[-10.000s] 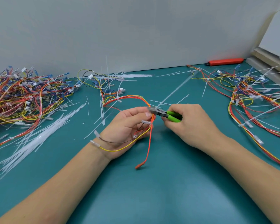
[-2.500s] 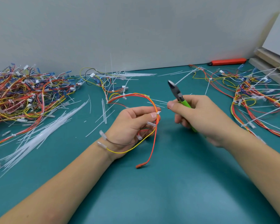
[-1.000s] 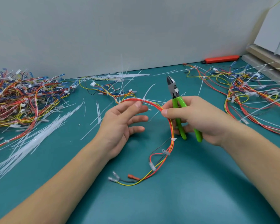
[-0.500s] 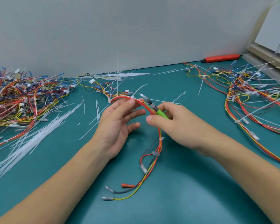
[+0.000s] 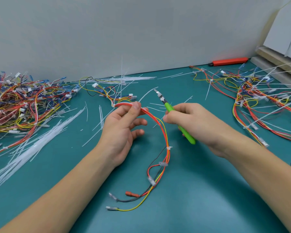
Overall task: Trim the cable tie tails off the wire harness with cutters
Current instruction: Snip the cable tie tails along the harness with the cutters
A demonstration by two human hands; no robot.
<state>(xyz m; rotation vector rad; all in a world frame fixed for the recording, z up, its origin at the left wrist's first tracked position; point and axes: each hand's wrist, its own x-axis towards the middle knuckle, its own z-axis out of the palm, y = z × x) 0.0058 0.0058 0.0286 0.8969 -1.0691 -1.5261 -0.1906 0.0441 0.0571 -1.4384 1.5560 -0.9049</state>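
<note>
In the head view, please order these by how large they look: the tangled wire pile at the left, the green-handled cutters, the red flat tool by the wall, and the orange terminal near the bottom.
1. Tangled multicoloured wire pile
2. Green-handled cutters
3. Red flat tool, though it is farther away, so unsure against the cutters
4. Orange terminal

Cutters [image 5: 168,106]: bright metal jaws, smooth glossy green plastic handles. Harness [image 5: 163,132]: smooth plastic-insulated wires in red, orange, yellow and black, bound by white plastic ties [image 5: 169,147]. Cut tails [image 5: 32,148]: thin translucent white plastic. Mat [image 5: 191,199]: matt teal, smooth. Wall [image 5: 124,31]: matt grey.
</note>
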